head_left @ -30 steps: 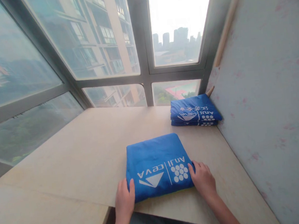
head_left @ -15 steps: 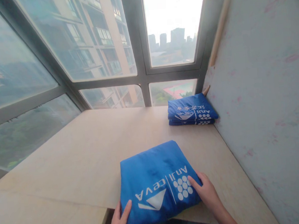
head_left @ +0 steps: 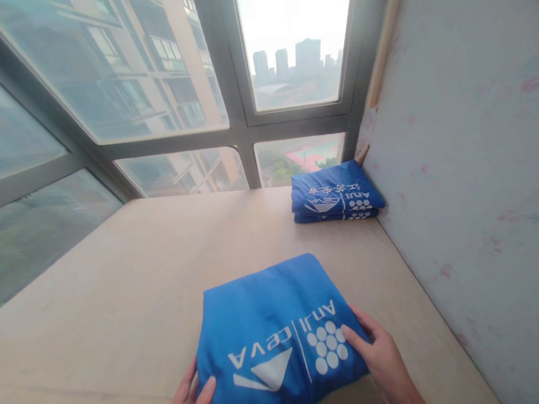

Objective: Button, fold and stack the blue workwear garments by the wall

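A folded blue garment [head_left: 260,315] with white lettering and a white logo, upside down to me, is held low in front of me. My left hand [head_left: 192,401] grips its near left edge, thumb on top and the fingers partly hidden beneath. At its right edge my right hand [head_left: 379,355] holds it the same way, thumb by the white dots. Farther off, against the wall, lies a small stack of blue folded garments [head_left: 338,190] with similar white print.
The pale ledge [head_left: 161,254] stretches under the windows, with a seam [head_left: 93,393] at lower left. A flower-patterned wall [head_left: 470,149] bounds the right side. Grey window frames [head_left: 241,139] stand behind the ledge.
The view has shifted a little, so the background sits farther left and higher. The held garment looks slightly larger, and my left hand appears farther left and lower. Both hands keep their hold.
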Motion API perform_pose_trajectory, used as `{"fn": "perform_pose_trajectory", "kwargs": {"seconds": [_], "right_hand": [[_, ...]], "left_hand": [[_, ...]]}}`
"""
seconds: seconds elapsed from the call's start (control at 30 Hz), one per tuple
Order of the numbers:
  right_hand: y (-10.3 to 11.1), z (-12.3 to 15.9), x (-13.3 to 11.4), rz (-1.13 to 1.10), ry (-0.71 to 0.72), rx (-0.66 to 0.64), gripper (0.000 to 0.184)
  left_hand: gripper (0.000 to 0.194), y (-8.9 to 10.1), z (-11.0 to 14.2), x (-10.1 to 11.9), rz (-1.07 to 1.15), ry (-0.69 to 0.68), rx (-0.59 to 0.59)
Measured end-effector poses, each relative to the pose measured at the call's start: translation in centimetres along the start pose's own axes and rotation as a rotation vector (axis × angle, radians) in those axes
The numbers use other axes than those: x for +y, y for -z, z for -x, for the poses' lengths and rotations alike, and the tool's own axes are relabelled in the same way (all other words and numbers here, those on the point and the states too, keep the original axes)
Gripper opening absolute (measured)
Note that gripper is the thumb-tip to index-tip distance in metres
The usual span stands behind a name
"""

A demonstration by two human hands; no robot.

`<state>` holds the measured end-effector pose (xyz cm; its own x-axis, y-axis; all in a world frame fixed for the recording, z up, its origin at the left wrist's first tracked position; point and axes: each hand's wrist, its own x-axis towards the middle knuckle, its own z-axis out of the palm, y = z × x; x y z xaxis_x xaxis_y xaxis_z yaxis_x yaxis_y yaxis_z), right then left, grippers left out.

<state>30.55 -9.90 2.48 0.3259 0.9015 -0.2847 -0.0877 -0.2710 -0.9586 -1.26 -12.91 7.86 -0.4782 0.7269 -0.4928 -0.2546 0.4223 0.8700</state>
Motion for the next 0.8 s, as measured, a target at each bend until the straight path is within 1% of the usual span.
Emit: {"fn": "perform_pose_trajectory", "kwargs": {"seconds": [0.03,0.1,0.2,0.3,0.33,0.4,0.47,0.5,0.53,0.57,0.6,0.63,0.67,0.7,0.73,0.8], "right_hand": [[0.3,-0.6,-1.1,-0.010,0.015,0.016,0.057],[1.0,-2.1,-3.8,-0.019,0.068,0.055,0.058],[2.2,-5.2,-8.8,-0.029,0.209,0.139,0.063],[3.6,-10.0,-14.4,-0.019,0.422,0.230,0.063],[4.1,-12.1,-16.2,-0.008,0.502,0.283,0.061],[5.3,-16.8,-19.5,0.026,0.624,0.332,0.056],[6.4,-21.5,-22.0,0.121,0.680,0.364,0.053],[6.9,-23.6,-22.7,0.220,0.682,0.410,0.050],[7.3,-25.3,-23.0,0.358,0.665,0.466,0.048],[7.5,-26.6,-22.7,0.511,0.637,0.518,0.048],[7.6,-27.4,-21.8,0.665,0.600,0.558,0.047],[7.4,-27.7,-20.3,0.802,0.564,0.576,0.047],[7.1,-27.5,-18.3,0.914,0.536,0.572,0.049],[6.6,-26.9,-15.8,0.985,0.520,0.550,0.049],[6.0,-25.9,-12.9,1.031,0.524,0.519,0.050],[4.6,-23.6,-6.9,1.104,0.557,0.474,0.054]], "left_hand": [[0.081,-1.1,-0.2,0.7,0.041,0.007,-0.019],[0.087,-3.8,-0.8,2.5,0.127,-0.034,-0.069],[0.086,-9.2,-2.2,6.2,0.231,-0.178,-0.181],[0.076,-15.9,-4.4,10.9,0.288,-0.357,-0.337],[0.072,-18.5,-5.4,12.5,0.301,-0.418,-0.391],[0.068,-23.7,-7.7,15.7,0.326,-0.523,-0.521],[0.066,-28.9,-10.2,17.9,0.331,-0.583,-0.622],[0.064,-31.3,-11.5,18.4,0.309,-0.595,-0.667],[0.062,-33.3,-12.8,18.6,0.254,-0.595,-0.713],[0.060,-34.9,-13.9,18.2,0.152,-0.588,-0.743],[0.057,-36.0,-15.0,17.3,0.017,-0.580,-0.758],[0.055,-36.6,-15.9,16.0,-0.130,-0.576,-0.757],[0.052,-36.7,-16.7,14.3,-0.282,-0.586,-0.739],[0.049,-36.2,-17.4,12.4,-0.373,-0.589,-0.717],[0.046,-35.3,-17.9,10.3,-0.433,-0.600,-0.690],[0.039,-32.5,-18.6,6.4,-0.517,-0.644,-0.605]]}}
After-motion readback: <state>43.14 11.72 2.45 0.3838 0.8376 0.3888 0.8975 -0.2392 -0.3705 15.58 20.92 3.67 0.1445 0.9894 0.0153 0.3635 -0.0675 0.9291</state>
